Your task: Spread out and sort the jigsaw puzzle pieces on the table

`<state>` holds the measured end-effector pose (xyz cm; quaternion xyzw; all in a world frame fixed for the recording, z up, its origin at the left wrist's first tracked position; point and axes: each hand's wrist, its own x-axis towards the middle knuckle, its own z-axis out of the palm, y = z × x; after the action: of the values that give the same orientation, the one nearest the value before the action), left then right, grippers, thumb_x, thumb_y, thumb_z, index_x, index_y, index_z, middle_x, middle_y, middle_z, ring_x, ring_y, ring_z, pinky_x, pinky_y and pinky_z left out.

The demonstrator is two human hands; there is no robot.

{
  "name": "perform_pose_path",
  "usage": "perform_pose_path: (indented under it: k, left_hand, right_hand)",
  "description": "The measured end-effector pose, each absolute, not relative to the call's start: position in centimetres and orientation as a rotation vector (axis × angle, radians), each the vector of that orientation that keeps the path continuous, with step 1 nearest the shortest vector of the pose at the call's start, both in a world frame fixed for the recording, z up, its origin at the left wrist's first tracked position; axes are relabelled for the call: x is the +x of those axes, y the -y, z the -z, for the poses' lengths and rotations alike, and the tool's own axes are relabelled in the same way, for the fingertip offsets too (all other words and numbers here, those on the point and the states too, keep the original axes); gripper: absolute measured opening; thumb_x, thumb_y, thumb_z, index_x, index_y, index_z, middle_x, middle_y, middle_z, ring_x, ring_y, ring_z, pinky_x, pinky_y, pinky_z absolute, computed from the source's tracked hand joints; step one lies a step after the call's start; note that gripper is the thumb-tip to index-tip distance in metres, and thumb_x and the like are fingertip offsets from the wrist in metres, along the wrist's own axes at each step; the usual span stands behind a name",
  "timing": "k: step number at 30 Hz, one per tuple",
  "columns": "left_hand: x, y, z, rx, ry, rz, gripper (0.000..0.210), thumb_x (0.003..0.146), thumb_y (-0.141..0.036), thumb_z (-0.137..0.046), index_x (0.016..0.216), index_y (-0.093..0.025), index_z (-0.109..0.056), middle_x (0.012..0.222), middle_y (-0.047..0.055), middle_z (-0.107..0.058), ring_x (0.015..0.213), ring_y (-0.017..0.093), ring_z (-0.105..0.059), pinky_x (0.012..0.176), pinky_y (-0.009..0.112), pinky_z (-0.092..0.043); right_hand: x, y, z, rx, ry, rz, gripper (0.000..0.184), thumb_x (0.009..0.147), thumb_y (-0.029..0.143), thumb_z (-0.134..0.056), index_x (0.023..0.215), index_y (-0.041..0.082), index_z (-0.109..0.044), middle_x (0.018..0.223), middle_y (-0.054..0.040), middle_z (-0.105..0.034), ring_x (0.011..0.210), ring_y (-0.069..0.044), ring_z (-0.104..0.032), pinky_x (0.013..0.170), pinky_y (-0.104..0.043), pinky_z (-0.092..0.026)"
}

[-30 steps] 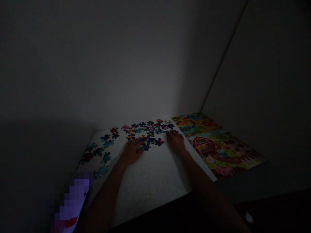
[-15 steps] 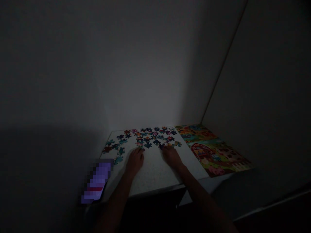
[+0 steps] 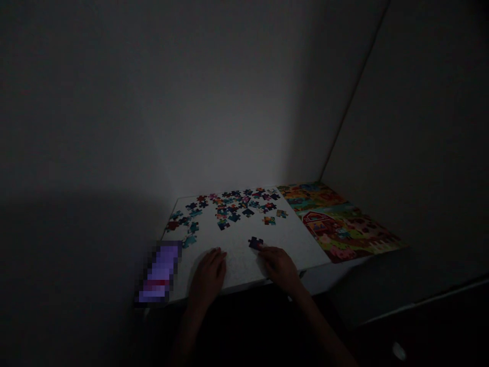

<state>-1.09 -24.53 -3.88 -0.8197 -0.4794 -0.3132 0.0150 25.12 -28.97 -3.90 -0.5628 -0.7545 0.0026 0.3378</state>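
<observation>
A dark purple jigsaw piece (image 3: 255, 243) lies near the front of the white tabletop (image 3: 237, 265). The fingertips of my right hand (image 3: 278, 264) are pinched on its lower right edge. To the left, my left hand (image 3: 209, 272) rests low over the tabletop near its front edge, fingers loosely bent with no piece seen in them. Beyond both hands, loose jigsaw pieces (image 3: 234, 216) are scattered over the back of the table. A yellow and red piece (image 3: 269, 220) and a tan one (image 3: 281, 214) lie at their right side.
On the right, a colourful farm picture (image 3: 344, 232) covers the table. At the left edge is a lit, blurred-out screen (image 3: 160, 270). A pale wall (image 3: 229, 127) rises directly behind the table. The room is dim.
My right hand has come back towards the front edge with the dark piece. My left hand has also drawn back, away from the scattered pieces. The view has shifted slightly.
</observation>
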Motion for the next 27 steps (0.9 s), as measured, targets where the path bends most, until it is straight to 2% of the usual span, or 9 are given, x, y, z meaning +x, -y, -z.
perform_pose_path:
  k: [2,6,10,13,16,20,23,27]
  left_hand:
    - [-1.0,24.7,3.8,-2.541,1.482,0.969,0.031,0.095,-0.025,-0.046,0.112,-0.018,-0.071,0.121,0.009,-0.07,0.117,0.025,-0.063,0.101,0.046,-0.054]
    - [-1.1,25.0,3.7,-2.533,1.479,0.969,0.03,0.096,-0.027,-0.046,0.113,-0.019,-0.07,0.121,0.009,-0.07,0.116,0.025,-0.064,0.1,0.046,-0.054]
    - [-1.2,25.1,3.6,-2.545,1.479,0.967,0.031,0.097,-0.028,-0.046,0.115,-0.018,-0.069,0.123,0.009,-0.069,0.117,0.026,-0.062,0.1,0.047,-0.054]
    - [-1.2,25.2,3.4,-2.555,1.474,0.971,0.031,0.097,-0.029,-0.046,0.115,-0.019,-0.068,0.123,0.009,-0.069,0.117,0.026,-0.062,0.099,0.046,-0.054]
    - [-1.1,25.3,3.1,-2.569,1.487,0.967,0.03,0.098,-0.03,-0.045,0.115,-0.019,-0.068,0.123,0.008,-0.068,0.118,0.025,-0.062,0.1,0.046,-0.053]
    - [-0.9,25.3,3.1,-2.551,1.505,0.96,0.031,0.098,-0.03,-0.044,0.114,-0.019,-0.068,0.122,0.008,-0.069,0.118,0.025,-0.061,0.101,0.045,-0.052]
    - [-0.9,25.3,3.1,-2.564,1.553,0.933,0.033,0.098,-0.031,-0.043,0.117,-0.02,-0.067,0.123,0.008,-0.068,0.119,0.025,-0.061,0.102,0.044,-0.05]
    - [-0.6,25.3,2.6,-2.625,1.642,0.795,0.04,0.096,-0.037,-0.046,0.131,-0.023,-0.06,0.135,0.009,-0.061,0.126,0.026,-0.055,0.105,0.046,-0.047]
  right_hand:
    - [25.0,30.0,4.8,-1.487,1.894,0.091,0.029,0.084,0.01,-0.051,0.103,0.02,-0.07,0.114,-0.0093,-0.073,0.103,-0.022,-0.066,0.089,-0.037,-0.053]
    - [24.2,31.4,6.2,-1.458,1.792,0.269,0.031,0.086,0.009,-0.048,0.108,0.019,-0.068,0.115,-0.0091,-0.072,0.106,-0.022,-0.064,0.089,-0.038,-0.049]
    - [23.2,31.9,5.6,-1.617,1.751,0.215,0.03,0.088,0.01,-0.047,0.108,0.02,-0.066,0.114,-0.0078,-0.071,0.103,-0.023,-0.062,0.087,-0.038,-0.046]
    - [23.1,30.8,3.9,-1.846,1.75,0.1,0.031,0.091,0.022,-0.051,0.12,0.021,-0.063,0.116,-0.01,-0.069,0.103,-0.026,-0.061,0.086,-0.041,-0.046]
    - [23.4,28.2,2.1,-2.016,1.746,-0.029,0.041,0.091,0.036,-0.059,0.128,0.018,-0.057,0.114,-0.0139,-0.066,0.101,-0.027,-0.063,0.084,-0.039,-0.046]
    - [22.9,24.4,0.9,-2.106,1.774,-0.142,0.03,0.09,0.043,-0.061,0.106,0.017,-0.062,0.105,-0.0127,-0.066,0.088,-0.024,-0.065,0.076,-0.034,-0.045]
    - [21.0,23.4,1.2,-2.025,1.845,-0.135,0.034,0.089,0.053,-0.061,0.089,0.019,-0.062,0.093,-0.0117,-0.067,0.086,-0.025,-0.064,0.076,-0.036,-0.045]
    - [18.6,23.8,2.0,-1.788,1.984,-0.188,0.033,0.09,0.054,-0.058,0.088,0.021,-0.062,0.092,-0.0117,-0.066,0.09,-0.026,-0.062,0.079,-0.038,-0.045]
